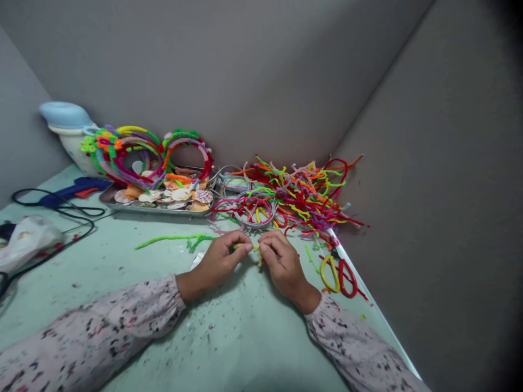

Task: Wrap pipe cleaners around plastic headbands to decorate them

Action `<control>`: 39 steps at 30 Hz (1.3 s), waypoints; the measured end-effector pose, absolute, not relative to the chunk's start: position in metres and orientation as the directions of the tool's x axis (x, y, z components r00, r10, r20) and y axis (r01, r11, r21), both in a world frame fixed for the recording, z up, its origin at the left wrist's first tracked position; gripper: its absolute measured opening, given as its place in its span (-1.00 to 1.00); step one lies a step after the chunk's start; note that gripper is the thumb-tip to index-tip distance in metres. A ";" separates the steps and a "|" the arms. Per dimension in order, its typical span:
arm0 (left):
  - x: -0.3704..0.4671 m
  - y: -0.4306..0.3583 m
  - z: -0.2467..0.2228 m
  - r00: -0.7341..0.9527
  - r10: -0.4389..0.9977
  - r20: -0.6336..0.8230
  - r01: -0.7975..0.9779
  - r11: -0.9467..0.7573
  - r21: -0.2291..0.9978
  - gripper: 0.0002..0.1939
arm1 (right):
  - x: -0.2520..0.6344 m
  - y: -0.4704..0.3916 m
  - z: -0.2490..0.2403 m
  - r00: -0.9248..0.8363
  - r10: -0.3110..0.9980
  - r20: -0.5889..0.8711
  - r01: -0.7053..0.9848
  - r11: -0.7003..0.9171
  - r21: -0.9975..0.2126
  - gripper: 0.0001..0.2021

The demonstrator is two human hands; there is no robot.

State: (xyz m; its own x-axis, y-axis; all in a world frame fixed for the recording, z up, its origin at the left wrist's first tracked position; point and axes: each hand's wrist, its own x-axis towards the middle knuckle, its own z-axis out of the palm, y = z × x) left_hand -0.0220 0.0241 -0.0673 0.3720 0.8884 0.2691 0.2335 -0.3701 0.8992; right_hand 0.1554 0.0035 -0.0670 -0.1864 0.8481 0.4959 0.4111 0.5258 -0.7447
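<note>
A short yellow pipe cleaner (256, 247) is stretched between my two hands above the middle of the table, with a small piece hanging down at its centre. My left hand (224, 257) pinches one end between thumb and fingers. The other end is pinched by my right hand (284, 265), close to the first. Just left of my left hand, a green pipe cleaner (167, 238) lies on the pale green table (237, 348).
A metal tray (163, 211) of shells with fuzzy hoops (188, 139) stands back left, beside a blue glue gun (73, 190) and black cable (77, 215). Colourful pipe cleaners (302, 190) pile up back right. Scissors (347, 277) lie near the right edge. A white bottle (73, 141) stands far left.
</note>
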 end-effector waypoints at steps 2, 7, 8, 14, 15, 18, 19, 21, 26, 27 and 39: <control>-0.022 0.024 -0.067 0.370 0.890 0.266 0.235 -0.367 0.900 -0.82 | 0.156 0.004 -0.068 -0.189 0.855 0.483 0.394 0.517 -0.760 -0.82; -0.023 0.024 -0.068 0.385 0.884 0.266 0.234 -0.372 0.898 -0.80 | 0.156 0.004 -0.069 -0.181 0.872 0.454 0.370 0.488 -0.790 -0.81; -0.023 0.024 -0.068 0.387 0.883 0.265 0.234 -0.372 0.898 -0.80 | 0.156 0.004 -0.069 -0.180 0.874 0.452 0.368 0.486 -0.793 -0.80; -0.022 0.024 -0.067 0.393 0.882 0.261 0.243 -0.373 0.896 -0.79 | 0.157 0.006 -0.067 -0.197 0.864 0.463 0.359 0.503 -0.786 -0.77; -0.022 0.023 -0.067 0.394 0.881 0.261 0.243 -0.374 0.895 -0.79 | 0.157 0.006 -0.067 -0.197 0.863 0.465 0.359 0.505 -0.785 -0.78; -0.023 0.023 -0.066 0.395 0.880 0.264 0.245 -0.378 0.893 -0.80 | 0.157 0.005 -0.067 -0.189 0.864 0.467 0.357 0.504 -0.787 -0.78; -0.023 0.023 -0.066 0.397 0.879 0.265 0.244 -0.380 0.892 -0.79 | 0.157 0.005 -0.067 -0.187 0.865 0.466 0.356 0.502 -0.788 -0.78; -0.023 0.022 -0.065 0.399 0.877 0.268 0.246 -0.384 0.890 -0.79 | 0.157 0.005 -0.066 -0.189 0.867 0.460 0.357 0.497 -0.791 -0.77; -0.023 0.022 -0.064 0.399 0.876 0.270 0.253 -0.389 0.886 -0.79 | 0.157 0.005 -0.066 -0.204 0.865 0.458 0.369 0.501 -0.783 -0.76; -0.023 0.022 -0.064 0.400 0.877 0.267 0.256 -0.387 0.886 -0.79 | 0.157 0.005 -0.066 -0.207 0.865 0.457 0.373 0.502 -0.780 -0.76; -0.023 0.021 -0.063 0.423 0.871 0.249 0.263 -0.381 0.886 -0.78 | 0.156 0.003 -0.066 -0.230 0.858 0.459 0.388 0.514 -0.765 -0.76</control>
State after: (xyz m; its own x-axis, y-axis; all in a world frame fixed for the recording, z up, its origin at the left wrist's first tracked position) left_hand -0.0232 0.0208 -0.0631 0.4232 0.8713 0.2487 0.2630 -0.3808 0.8865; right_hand 0.1557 0.0030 -0.0658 -0.2302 0.8580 0.4591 0.3878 0.5136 -0.7654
